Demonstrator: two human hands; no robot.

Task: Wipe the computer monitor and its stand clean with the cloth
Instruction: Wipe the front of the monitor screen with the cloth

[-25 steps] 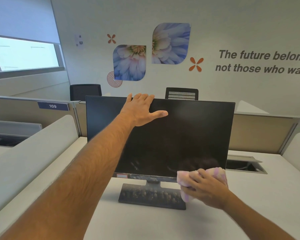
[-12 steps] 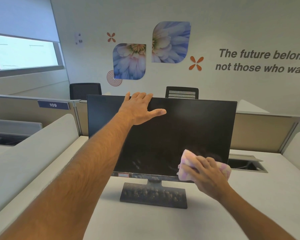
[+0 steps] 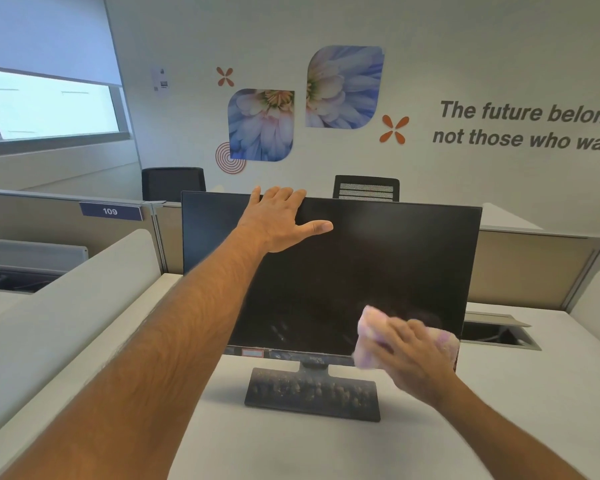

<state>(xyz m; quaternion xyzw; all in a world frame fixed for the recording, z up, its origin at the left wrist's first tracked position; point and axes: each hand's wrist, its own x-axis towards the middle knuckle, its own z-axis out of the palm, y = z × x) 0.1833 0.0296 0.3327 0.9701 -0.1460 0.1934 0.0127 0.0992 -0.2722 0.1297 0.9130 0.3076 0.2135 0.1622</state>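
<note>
While the monitor stands on the white desk, two bare forearms reach toward it from the near edge. Nearest the viewer, in front of the monitor, lies its flat dark stand, whose top is speckled with pale dust and appears not yet wiped. Just above and right of the stand, the right hand presses a bunched pink cloth against the monitor's lower right corner; its grip is closed round the cloth, though motion blur hides how the fingers lie. Faint streaks show on the glass left of the cloth. At the monitor's top edge, left of centre, the left hand rests with fingers straight and hooked over the rim and thumb spread across the screen, grasping nothing but steadying the panel. Right of the monitor a cable hatch opens in the desk. Behind the monitor stand low partitions, one numbered 109, then two dark chairs, then a wall with flower prints and lettering.

Risks, as judged: hard pressure at a low corner could tilt or rock the panel should the left hand ease off; the bare thumb may leave a fresh mark on the glass; dust carried up from the stand on the same cloth face could smear or scratch the screen.
</note>
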